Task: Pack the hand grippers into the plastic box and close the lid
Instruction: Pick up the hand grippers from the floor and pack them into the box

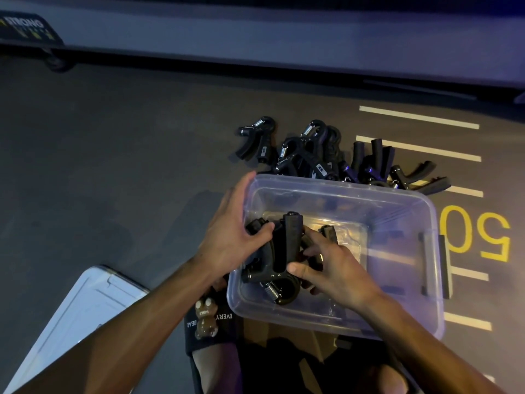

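Across the dark grey rubber floor (113, 166) run white painted lines (419, 121) and a large yellow "50" (474, 233), which reads upside down from the head view. At the far left edge sits a black base plate (27, 28) printed with "STRONG", also inverted. A clear rectangular plastic box (397, 211) stands open on the floor near the person's knees, its long axis running left to right and a grey latch handle (434, 264) on its right end. Its white flat lid (82, 311) lies apart on the floor at the lower left, tilted diagonally. Beyond the box's far rim lies a loose pile of black hand grippers (326, 155) with steel springs, their handles splayed in mixed directions; the one furthest left rests a little apart from the others.

Inside the box, toward its left end, a black hand gripper (284, 248) is held with its two handles pointing away from the person and its coiled spring (272, 291) nearest them, so its long axis runs near to far. The left hand (230, 231) curls its thumb and fingers around the left handle, at the box's left wall. The right hand (332, 268) pinches the right side with curled fingers. A second gripper (329, 234) lies just behind the right hand.

Below, a black garment (210, 325) shows a brown bear figure and the inverted words "EVERY" and "BEAR".
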`<state>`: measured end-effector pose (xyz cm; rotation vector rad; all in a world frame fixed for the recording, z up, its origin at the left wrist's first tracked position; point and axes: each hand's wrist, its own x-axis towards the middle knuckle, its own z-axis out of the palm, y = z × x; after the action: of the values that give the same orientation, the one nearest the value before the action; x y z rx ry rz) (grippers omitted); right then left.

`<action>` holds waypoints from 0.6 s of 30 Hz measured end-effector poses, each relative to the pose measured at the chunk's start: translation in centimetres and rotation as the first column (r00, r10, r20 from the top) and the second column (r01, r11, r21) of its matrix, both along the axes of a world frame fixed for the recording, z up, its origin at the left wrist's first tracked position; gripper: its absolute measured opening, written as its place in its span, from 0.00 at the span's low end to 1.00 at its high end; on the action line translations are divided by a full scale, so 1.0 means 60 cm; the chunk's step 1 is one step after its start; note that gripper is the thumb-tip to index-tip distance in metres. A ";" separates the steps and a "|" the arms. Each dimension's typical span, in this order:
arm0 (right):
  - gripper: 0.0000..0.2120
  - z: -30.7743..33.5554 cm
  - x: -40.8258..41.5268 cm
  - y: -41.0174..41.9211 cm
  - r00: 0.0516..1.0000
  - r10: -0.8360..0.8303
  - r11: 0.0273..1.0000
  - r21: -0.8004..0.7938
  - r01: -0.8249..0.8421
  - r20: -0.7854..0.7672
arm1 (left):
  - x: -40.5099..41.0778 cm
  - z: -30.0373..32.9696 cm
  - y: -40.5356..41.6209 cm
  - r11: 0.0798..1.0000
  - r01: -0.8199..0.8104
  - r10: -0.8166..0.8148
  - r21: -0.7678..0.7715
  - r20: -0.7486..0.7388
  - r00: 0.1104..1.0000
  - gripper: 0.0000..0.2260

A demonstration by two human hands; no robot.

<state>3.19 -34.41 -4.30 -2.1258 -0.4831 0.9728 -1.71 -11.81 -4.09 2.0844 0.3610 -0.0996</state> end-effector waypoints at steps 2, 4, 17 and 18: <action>0.44 0.006 0.001 -0.002 1.000 0.020 1.000 -0.011 -0.020 0.024 | 0.000 0.001 0.001 1.000 0.003 -0.003 0.020 0.009 1.000 0.41; 0.37 0.018 0.009 -0.004 0.997 0.048 0.998 -0.049 -0.045 0.062 | 0.001 0.001 0.001 0.999 -0.005 0.005 0.042 0.016 1.000 0.40; 0.22 0.062 0.269 0.059 0.925 0.085 0.880 -0.462 0.105 0.371 | 0.063 0.002 0.006 0.987 -0.017 0.011 0.159 0.044 0.999 0.27; 0.24 0.054 0.273 0.065 0.941 0.086 0.862 -0.498 0.095 0.328 | 0.062 0.000 0.004 0.987 -0.014 0.008 0.161 0.039 0.999 0.26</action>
<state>19.60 -30.50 -1.06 -2.8026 -0.4145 0.7854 2.02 -11.56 -4.12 2.2405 0.3678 -0.0247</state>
